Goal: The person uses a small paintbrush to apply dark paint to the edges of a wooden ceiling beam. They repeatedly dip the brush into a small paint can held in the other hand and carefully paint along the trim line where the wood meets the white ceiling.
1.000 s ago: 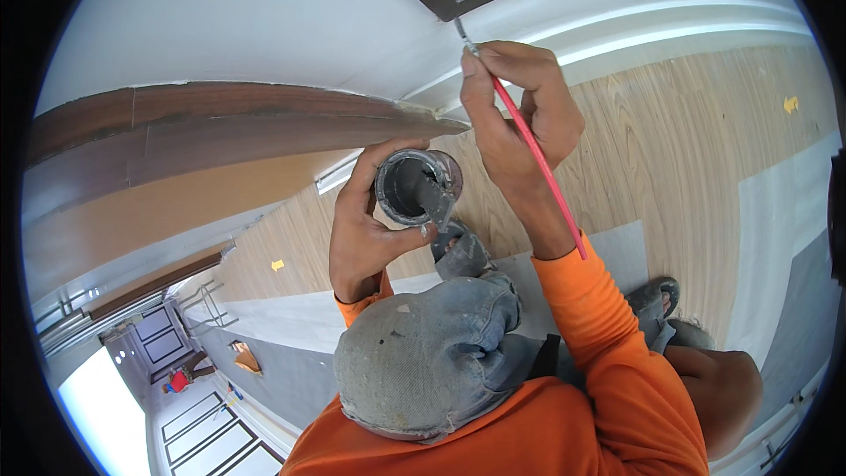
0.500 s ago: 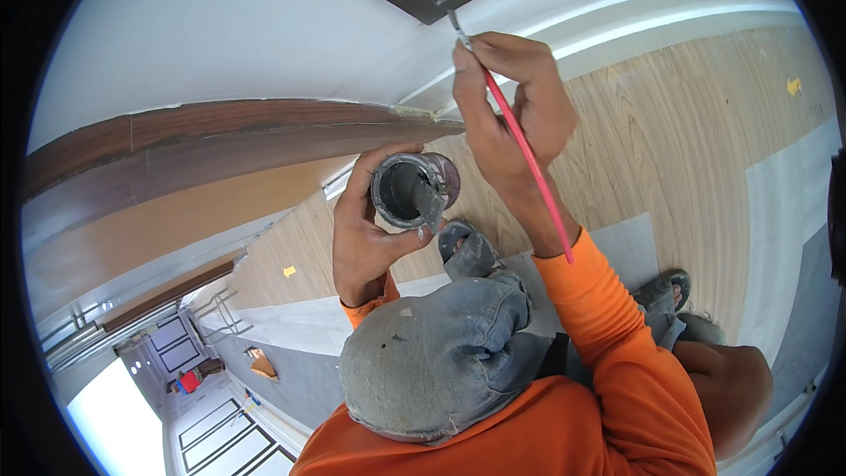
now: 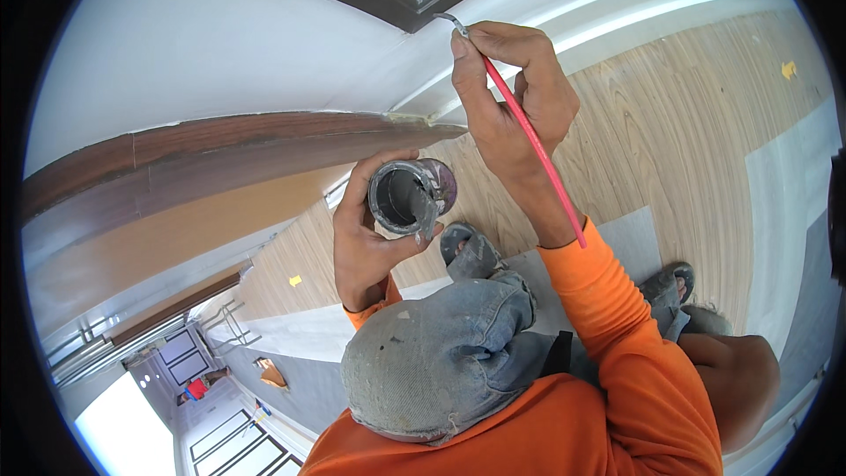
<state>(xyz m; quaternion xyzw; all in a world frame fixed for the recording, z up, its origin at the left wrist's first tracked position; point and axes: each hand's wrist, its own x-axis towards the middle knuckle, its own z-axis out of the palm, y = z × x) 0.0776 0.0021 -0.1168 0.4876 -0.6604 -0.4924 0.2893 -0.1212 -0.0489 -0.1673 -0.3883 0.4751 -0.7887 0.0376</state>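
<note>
The bristles of a slim red-handled brush (image 3: 551,167) now curve toward 10 o'clock beside the edge of a dark frame (image 3: 392,2), where a second earlier they stood nearly straight. The tip also lies a little farther from the frame's lowest corner than it did then, off toward 1 o'clock. The right hand (image 3: 520,106) has kept its pinch, thumb and fingers gripping the brush close behind its metal collar. The left hand (image 3: 363,242) has likewise held on to a grey-smeared tin (image 3: 411,197), its fingers curled round the far side and the thumb set near the rim at 5 o'clock.

The brush's long axis slants from 11 o'clock at the bristle end to 5 o'clock at the handle's butt, which ends over an orange sleeve (image 3: 599,291). The tin sits between 7 and 8 o'clock from the right hand, its mouth turned up toward the viewer and its body showing toward 3 o'clock. Whether the bristle tip actually touches the frame is hard to judge at this size. Below the tin, toward 6 o'clock, is a denim-covered knee (image 3: 432,357); a sandalled foot (image 3: 458,245) rests on the wood-patterned floor (image 3: 670,141).
</note>
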